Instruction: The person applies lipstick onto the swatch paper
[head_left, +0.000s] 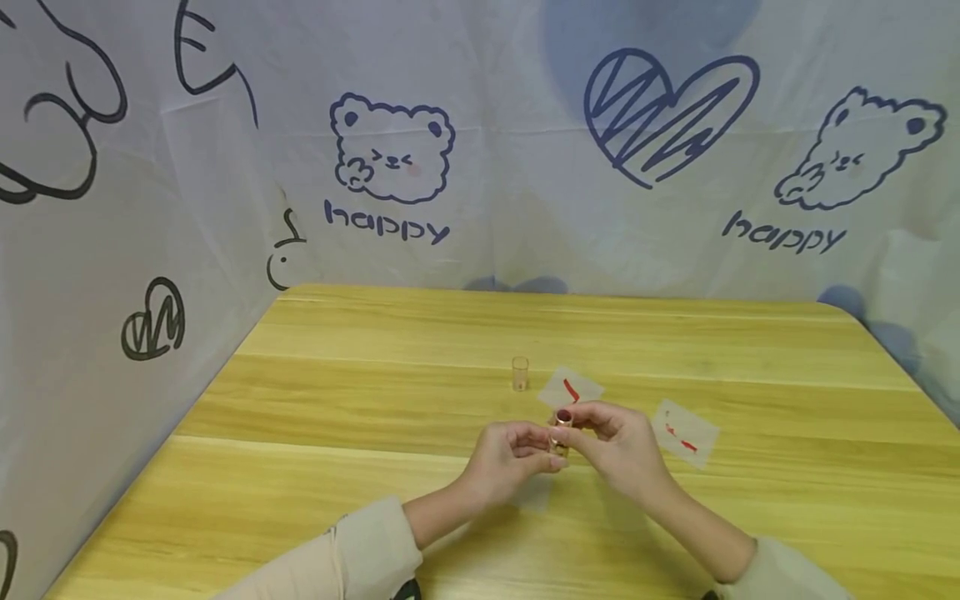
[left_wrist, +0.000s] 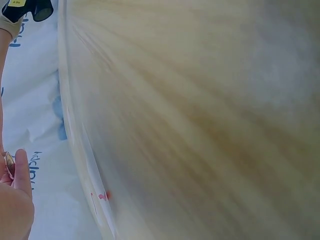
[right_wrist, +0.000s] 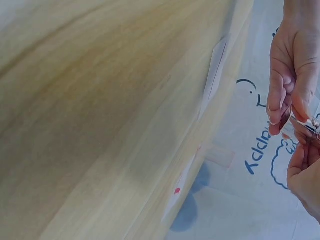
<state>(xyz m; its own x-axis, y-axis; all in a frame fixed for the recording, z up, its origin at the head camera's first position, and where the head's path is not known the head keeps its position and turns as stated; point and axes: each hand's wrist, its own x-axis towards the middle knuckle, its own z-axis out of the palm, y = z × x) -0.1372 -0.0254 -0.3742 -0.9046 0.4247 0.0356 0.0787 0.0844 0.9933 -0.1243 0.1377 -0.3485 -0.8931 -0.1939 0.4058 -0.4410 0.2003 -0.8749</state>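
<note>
Both hands meet over the table around a gold lipstick [head_left: 561, 419], its dark red tip facing up. My left hand [head_left: 498, 462] holds the lower part of the tube between thumb and fingers. From the other side, my right hand [head_left: 626, 450] pinches it near the top with thumb and index finger. In the left wrist view a hand [left_wrist: 15, 210] shows at the lower left edge, the tube largely hidden by fingers. The right wrist view catches both hands at its right edge, with the shiny tube between them.
A clear cap [head_left: 521, 374] stands on the wooden table [head_left: 337, 400] beyond the hands. One white paper slip [head_left: 551, 393] with a red stroke lies just behind them; another slip [head_left: 686, 433] with red marks lies to the right. Cloth walls with drawings enclose the table.
</note>
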